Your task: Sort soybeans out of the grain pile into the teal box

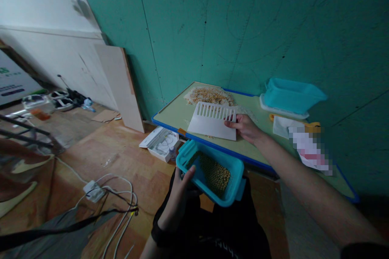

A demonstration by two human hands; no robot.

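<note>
My right hand (245, 128) grips the right edge of a white slotted scraper (209, 125), thumb on top. It lies at a slant over the pale green table (173, 116), with its row of slots toward the wall. Just beyond it spreads a heap of yellowish beans and pale grains (209, 95). My left hand (180, 188) holds a turquoise plastic bin (200, 186) by its left side, just below the table's front edge. Yellowish beans (219, 176) lie in the bin, with a darker greenish layer around them. The fingers beneath the bin are hidden.
Another turquoise bin (293, 95) stands on a white lid at the back right of the table. Nearer lies a white packet (311, 149), partly pixelated. An open white box (162, 145) sits on the floor, with cables and a power strip (93, 191) at left.
</note>
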